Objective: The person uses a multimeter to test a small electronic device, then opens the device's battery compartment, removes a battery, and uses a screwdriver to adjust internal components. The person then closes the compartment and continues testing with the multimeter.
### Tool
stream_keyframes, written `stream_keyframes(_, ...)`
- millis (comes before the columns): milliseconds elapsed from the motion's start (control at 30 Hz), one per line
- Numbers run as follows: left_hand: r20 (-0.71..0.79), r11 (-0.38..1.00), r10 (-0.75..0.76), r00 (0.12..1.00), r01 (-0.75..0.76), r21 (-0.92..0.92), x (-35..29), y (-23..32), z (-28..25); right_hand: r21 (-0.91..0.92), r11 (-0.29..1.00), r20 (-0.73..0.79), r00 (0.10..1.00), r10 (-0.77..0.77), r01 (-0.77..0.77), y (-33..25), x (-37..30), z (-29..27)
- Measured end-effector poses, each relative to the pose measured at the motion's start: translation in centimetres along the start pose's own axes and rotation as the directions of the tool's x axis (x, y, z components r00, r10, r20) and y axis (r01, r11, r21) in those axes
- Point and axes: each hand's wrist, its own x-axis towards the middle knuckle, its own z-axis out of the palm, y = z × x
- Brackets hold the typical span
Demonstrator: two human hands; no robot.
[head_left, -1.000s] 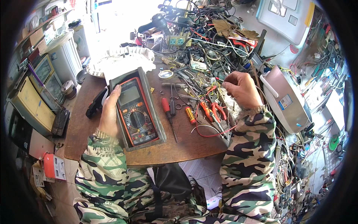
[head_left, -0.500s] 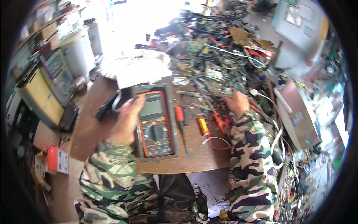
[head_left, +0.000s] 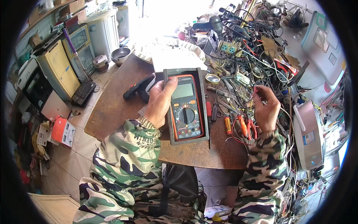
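Observation:
My left hand (head_left: 161,101) grips a multimeter (head_left: 186,112) by its left side, thumb over the top corner. The meter is orange and black with a round dial, and sits in a dark grey tray-like frame (head_left: 205,127); its screen looks blank. My right hand (head_left: 267,107) is raised at the edge of the heap, its thumb and fingers pinched together. A small red tip shows at the fingertips, too small to name. Below that hand lie red-handled pliers (head_left: 252,129) and an orange-yellow cylinder (head_left: 228,126). Partly behind the meter is a red-handled screwdriver (head_left: 209,109).
A heap of cables and parts (head_left: 246,56) covers the table's (head_left: 112,108) far right. Left of the meter lies a black object (head_left: 138,89); a white sheet (head_left: 175,59) is beyond. A grey-beige case (head_left: 307,138) stands at right, an orange-and-white box (head_left: 64,131) at lower left.
My view has shifted, so the scene sits further right. The meter has moved away from the table's near edge and now overlaps the screwdriver. My right hand has risen from the heap, fingers more visible.

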Motion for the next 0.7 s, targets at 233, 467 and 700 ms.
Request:
stream_keyframes(233,-0.025,0.998,0.037,0.999,-0.038,-0.045,0.4,0.0,-0.2,-0.129,0.992,-0.369,0.927,-0.064,0.018,0.7,6.7,-3.9)
stream_keyframes(467,-0.042,0.999,0.002,0.999,-0.004,-0.041,0.7,-0.4,-0.3,-0.216,0.976,-0.585,0.803,-0.11,-0.024,2.4,14.6,-9.3)
stream_keyframes(700,-0.025,0.999,0.018,1.0,-0.019,-0.044,1.0,-1.5,0.9,-0.067,0.992,-0.427,0.895,-0.127,0.109,-5.8,9.9,-10.6)
